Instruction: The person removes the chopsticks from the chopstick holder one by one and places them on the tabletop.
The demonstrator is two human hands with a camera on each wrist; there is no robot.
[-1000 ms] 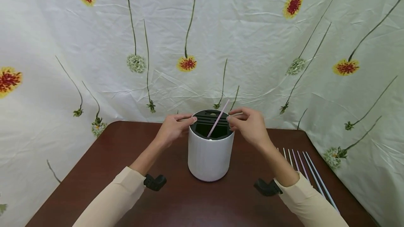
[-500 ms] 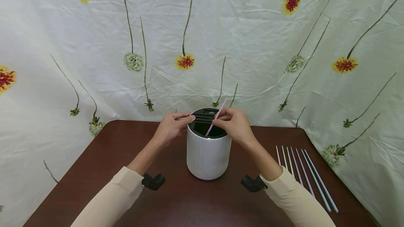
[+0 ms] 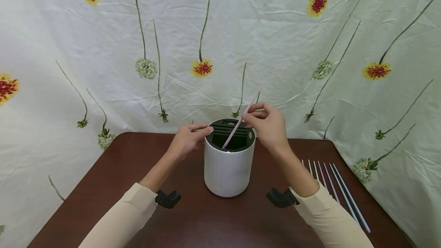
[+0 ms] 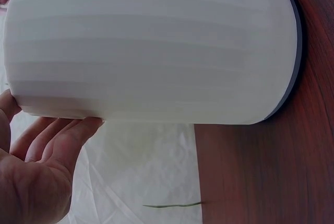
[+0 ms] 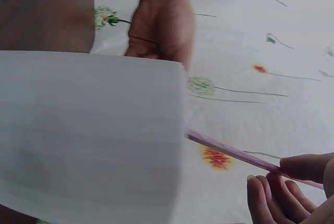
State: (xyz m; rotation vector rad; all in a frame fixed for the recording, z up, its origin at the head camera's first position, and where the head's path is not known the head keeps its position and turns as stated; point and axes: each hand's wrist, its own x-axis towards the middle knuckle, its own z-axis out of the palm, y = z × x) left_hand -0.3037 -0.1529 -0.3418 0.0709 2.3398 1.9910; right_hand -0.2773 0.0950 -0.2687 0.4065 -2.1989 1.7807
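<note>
A white cylindrical holder (image 3: 227, 175) with a black slotted top (image 3: 225, 125) stands upright on the table. My left hand (image 3: 187, 139) holds its left side near the top, thumb at the rim and fingers against the wall, as the left wrist view shows too. In my right hand (image 3: 267, 125), above the holder's right side, a thin pink stick (image 3: 237, 126) is pinched between thumb and fingers. The stick slants up to the right, its lower end inside the large front opening of the top. In the right wrist view, the stick (image 5: 229, 151) sticks out past the holder's edge.
Several thin sticks (image 3: 348, 194), pink, whitish and bluish, lie side by side on the brown table (image 3: 213, 225) at the right, partly behind the right forearm. A flower-patterned white cloth (image 3: 275, 49) hangs behind the table.
My right hand has gone from the holder's rim to the pink stick, gripped it, and moved up and right, drawing the stick higher. The left hand has stayed at the holder.
</note>
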